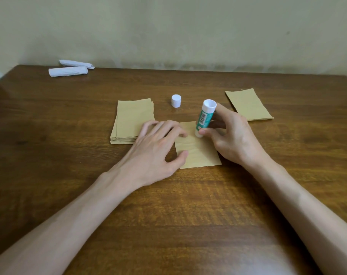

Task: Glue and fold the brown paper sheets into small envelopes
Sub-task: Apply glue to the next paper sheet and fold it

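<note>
The sheet (pixel 196 153) lies flat on the surface (pixel 168 205). Left grip (pixel 156 147), fingers apart, presses its left edge; right grip (pixel 234 135) is clamped on the glue stick (pixel 205 118), tip at the far edge. Risk: light pressure may let the sheet drag or wrinkle.

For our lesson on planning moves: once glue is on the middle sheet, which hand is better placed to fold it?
Likely left. The left hand rests on the brown sheet and holds nothing, while the right hand has its grip on the glue stick.
</note>
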